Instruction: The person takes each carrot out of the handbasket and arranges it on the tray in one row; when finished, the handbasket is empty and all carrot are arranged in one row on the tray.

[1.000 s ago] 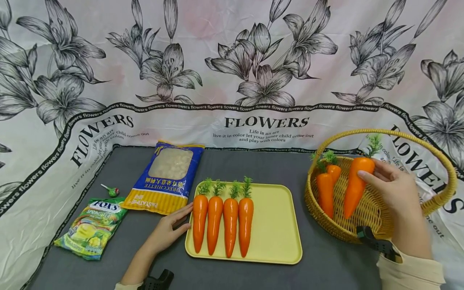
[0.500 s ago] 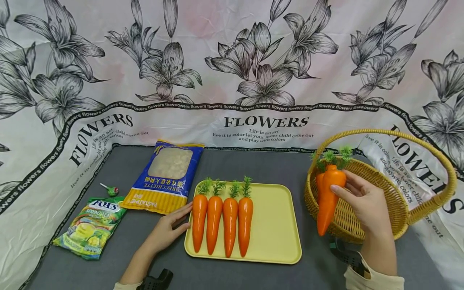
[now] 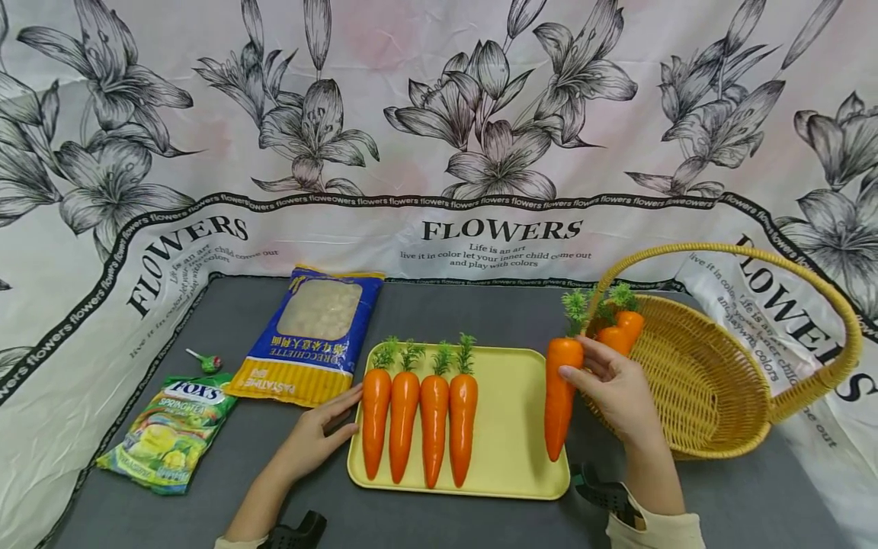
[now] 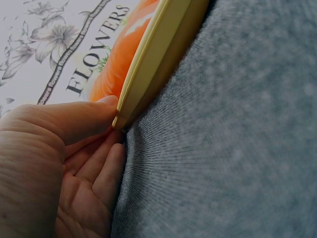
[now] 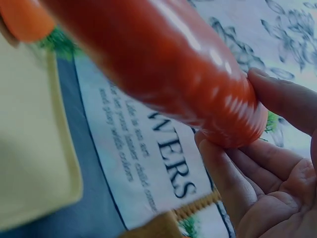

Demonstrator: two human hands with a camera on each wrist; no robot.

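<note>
My right hand (image 3: 620, 389) pinches an orange toy carrot (image 3: 561, 396) near its green top, holding it tip down over the right edge of the yellow tray (image 3: 511, 427). Close up in the right wrist view, thumb and fingers grip the thick end of this carrot (image 5: 183, 69). Several carrots (image 3: 434, 427) lie side by side on the tray's left part, their tops pointing away from me. At the tray's left edge, my left hand (image 3: 312, 438) touches the rim with thumb and fingers extended, seen also in the left wrist view beside the tray rim (image 4: 153, 64).
A wicker basket (image 3: 693, 396) with a tall handle stands at the right, with more carrots (image 3: 627, 324) at its left side. Left of the tray lie a blue and yellow pasta bag (image 3: 309, 335), a green candy bag (image 3: 168, 435) and a lollipop (image 3: 209, 362).
My right hand has carried the carrot leftward out of the basket to the tray's right edge. The left hand has stayed at the tray's left rim.
</note>
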